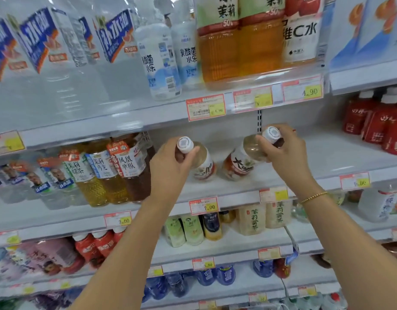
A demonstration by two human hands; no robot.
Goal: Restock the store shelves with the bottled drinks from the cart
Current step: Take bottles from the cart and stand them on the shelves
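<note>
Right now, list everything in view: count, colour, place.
left bottle: one, pale tea, white cap, tilted, middle shelf
right bottle: one, same colours, beside it
water bottles: several, clear, blue labels, top shelf left
white bottles: two, white and blue, top shelf centre
amber bottles: two, amber, top shelf right
tea bottles: three in front, yellow to brown, middle shelf left
red bottles: several, red, right bay
lower bottles: many, mixed colours, shelves below
price tags: many, red and yellow, shelf edges
bracelet: one, gold, right wrist
left hand: one, grips left bottle's top
right hand: one, grips right bottle's top
</note>
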